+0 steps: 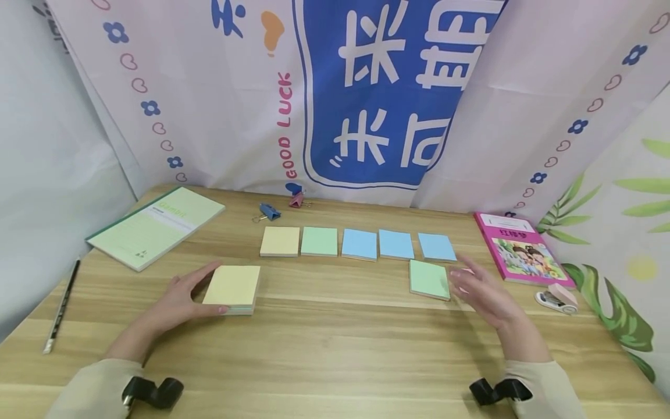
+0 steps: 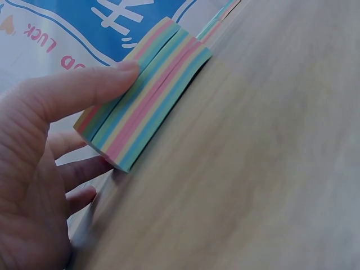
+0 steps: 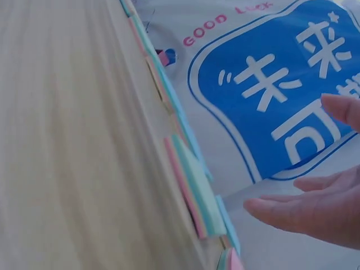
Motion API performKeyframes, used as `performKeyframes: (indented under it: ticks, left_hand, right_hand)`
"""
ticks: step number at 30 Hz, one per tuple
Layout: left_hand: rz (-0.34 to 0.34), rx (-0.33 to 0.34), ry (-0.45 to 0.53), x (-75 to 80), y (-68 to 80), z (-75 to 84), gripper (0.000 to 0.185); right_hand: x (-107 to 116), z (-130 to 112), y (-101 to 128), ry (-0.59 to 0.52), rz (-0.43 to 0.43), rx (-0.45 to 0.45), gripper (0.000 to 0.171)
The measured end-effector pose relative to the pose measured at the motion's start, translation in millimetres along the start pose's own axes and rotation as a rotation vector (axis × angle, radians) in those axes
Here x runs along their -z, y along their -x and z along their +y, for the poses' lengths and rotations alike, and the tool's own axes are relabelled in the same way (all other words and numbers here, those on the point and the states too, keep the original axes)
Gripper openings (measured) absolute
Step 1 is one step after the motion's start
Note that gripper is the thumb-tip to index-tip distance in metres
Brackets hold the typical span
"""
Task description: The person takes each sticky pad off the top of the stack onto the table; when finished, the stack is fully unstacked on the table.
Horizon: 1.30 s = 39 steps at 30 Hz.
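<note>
I am bracing the thick sticky-note pad [image 1: 232,288] at nine o'clock with my left hand [image 1: 180,299], thumb and fingers clasping its edges so it cannot slide. My right hand [image 1: 484,297], fingers relaxed and holding nothing, is hovering at three o'clock beside the green note stack [image 1: 429,279].

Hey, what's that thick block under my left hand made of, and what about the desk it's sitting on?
Block: looks like stacked matte paper; its edge shows thin pink, yellow, green and blue layers. Desk: pale wood grain, smooth; possibly laminate rather than solid wood.
</note>
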<state>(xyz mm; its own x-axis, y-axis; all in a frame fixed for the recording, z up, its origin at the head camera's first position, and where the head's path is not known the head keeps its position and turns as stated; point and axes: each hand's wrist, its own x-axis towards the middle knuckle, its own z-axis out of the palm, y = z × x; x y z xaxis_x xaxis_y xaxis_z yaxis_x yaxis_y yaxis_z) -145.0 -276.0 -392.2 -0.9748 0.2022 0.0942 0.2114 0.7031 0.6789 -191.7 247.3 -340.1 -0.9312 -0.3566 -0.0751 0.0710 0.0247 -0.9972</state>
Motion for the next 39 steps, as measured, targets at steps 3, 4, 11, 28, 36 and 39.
performKeyframes:
  ticks: [3,4,11,28,36,39]
  left_hand:
    - [0.001,0.0,-0.003,0.5,0.0,-0.1,0.089]
    - [0.001,0.0,-0.005,0.6,0.1,-0.1,0.089]
    - [-0.005,0.003,-0.004,0.8,-0.1,-0.1,0.089]
    - [-0.008,0.007,-0.01,0.8,1.7,1.1,0.089]
    - [0.002,0.004,-0.01,-0.2,1.4,3.2,0.088]
    - [0.007,0.005,-0.012,-0.7,1.0,1.2,0.088]
  right_hand:
    - [-8.9,-10.0,-2.4,-0.001,-0.057,0.022,0.067]
    - [-13.0,-12.9,-4.6,0.008,-0.073,0.025,0.067]
    - [-57.5,-23.2,-35.4,0.009,-0.204,0.085,0.068]
    - [-220.3,15.8,-103.8,0.03,-0.481,-0.004,0.078]
    - [-262.9,36.7,-117.4,0.18,-0.466,0.041,0.082]
    - [-271.1,40.2,-120.6,0.257,-0.423,0.057,0.087]
